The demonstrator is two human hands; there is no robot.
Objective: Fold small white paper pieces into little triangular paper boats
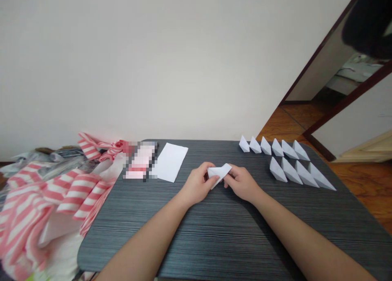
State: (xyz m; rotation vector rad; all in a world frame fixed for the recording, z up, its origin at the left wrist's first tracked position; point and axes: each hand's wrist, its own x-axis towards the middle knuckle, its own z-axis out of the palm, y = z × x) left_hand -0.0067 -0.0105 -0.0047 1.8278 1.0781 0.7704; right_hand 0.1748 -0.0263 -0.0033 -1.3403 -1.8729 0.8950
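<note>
A small folded piece of white paper [218, 173] is held between my two hands above the middle of the table. My left hand [199, 184] pinches its left part, with the thumb lying on the front face. On the other side, the fingers of my right hand [241, 183] grip its right edge, and the fingertips are partly hidden behind the paper. A flat stack of white paper sheets [171, 162] lies to the left of my hands. Several folded white paper boats [277, 148] stand in two rows at the right.
The dark wood-grain table [196, 236] is set against a pale wall [183, 69]. A blurred, pixelated phone-like object [141, 160] lies left of the sheets. Red-and-white striped cloth [73, 191] is piled beside the table's left edge. A doorway and wooden floor [294, 118] show at the right.
</note>
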